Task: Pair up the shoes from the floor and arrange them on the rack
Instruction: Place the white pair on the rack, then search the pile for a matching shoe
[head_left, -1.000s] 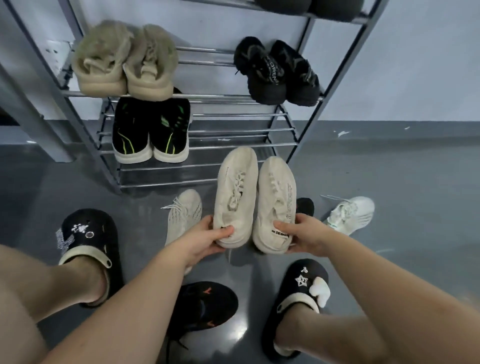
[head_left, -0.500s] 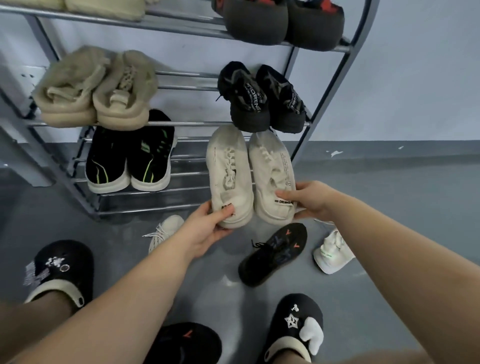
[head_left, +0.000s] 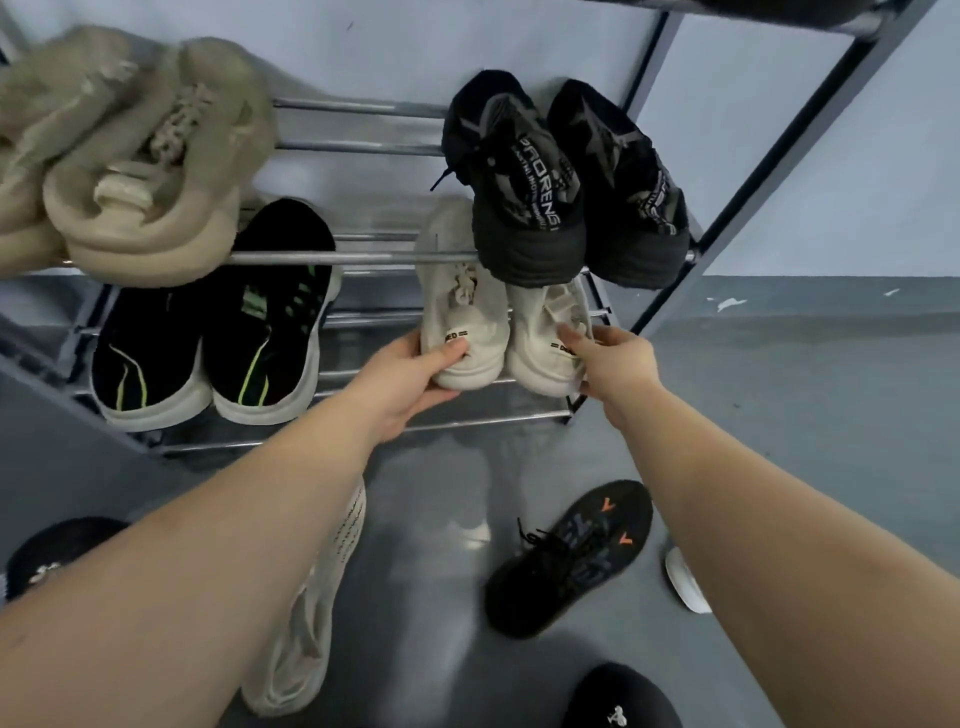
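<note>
We see a metal shoe rack (head_left: 363, 257) against a pale wall. Our left hand (head_left: 410, 379) holds the heel of one cream shoe (head_left: 460, 317), with the thumb on top and the fingers under it. Our right hand (head_left: 613, 358) holds the heel of the other cream shoe (head_left: 545, 338), with the fingers curled around its back. The two cream shoes sit side by side, touching, on the bottom shelf at its right end, toes pointing to the wall.

On the same shelf, at the left end, sits a pair of black shoes with green lines (head_left: 218, 332). On the shelf above, at the right end, sits a pair of black sneakers with white letters (head_left: 566, 182). Their heels hang over the front bar, just above the cream shoes. At the left end of that shelf sits a pair of fuzzy tan shoes (head_left: 135, 156).

On the grey floor (head_left: 805, 415) lies a black shoe with orange marks (head_left: 571, 556), near our right arm. A pale knit shoe (head_left: 306, 623) lies under our left arm. A white shoe (head_left: 685, 582) peeks out behind our right arm. We wear black slippers (head_left: 618, 699).
</note>
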